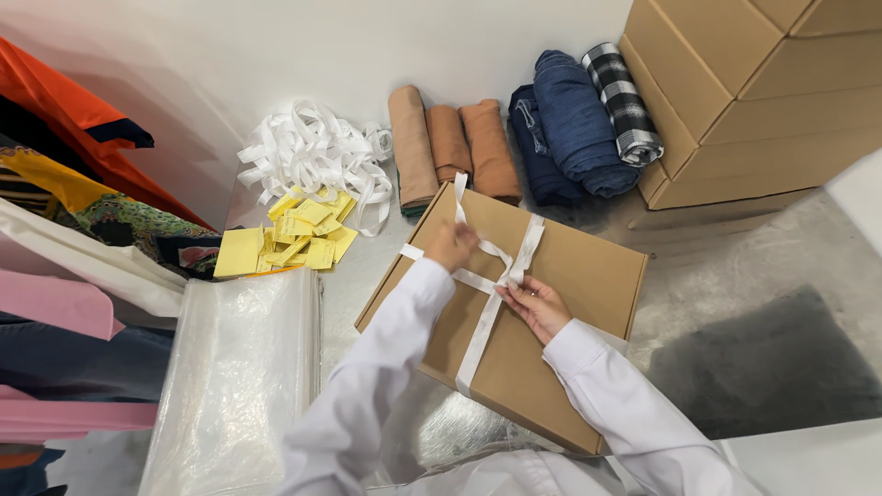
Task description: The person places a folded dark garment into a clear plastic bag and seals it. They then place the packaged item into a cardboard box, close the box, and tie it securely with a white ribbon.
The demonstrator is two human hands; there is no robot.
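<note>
**Tying white ribbon across a flat cardboard box**

Looking down through the head camera, I see one flat brown cardboard box (560, 303) lying at an angle on the pale bench (367, 276), its matte lid plain and unmarked. A white ribbon (482, 326) wraps it both ways, the bands crossing near the middle of the lid.

My left hand (450, 245) sits over the far left part of the lid, fingers clenched on a ribbon end that rises toward the wall. My right hand (537, 305) rests just right of the crossing, fingers pinching the ribbon where the bands meet. Both arms wear white sleeves.

Beyond the box, against the wall, lie three rolled cloths in tan and rust tones (450, 147), side by side and touching. Right of them are two dark blue denim rolls (570, 129), with one black-and-white checked roll (625, 101) leaning against a stack of large brown cartons (744, 92) in the far right corner.

Left of the box, a loose tangle of white ribbon (308, 152) lies heaped, and just in front of it a scatter of small yellow paper cards (294, 234), too many and too overlapped to count. Nearer me, a stack of clear plastic bags (239, 377) lies flat and glossy. Folded fabrics in orange, pink, cream and print (73, 230) line the left edge.
</note>
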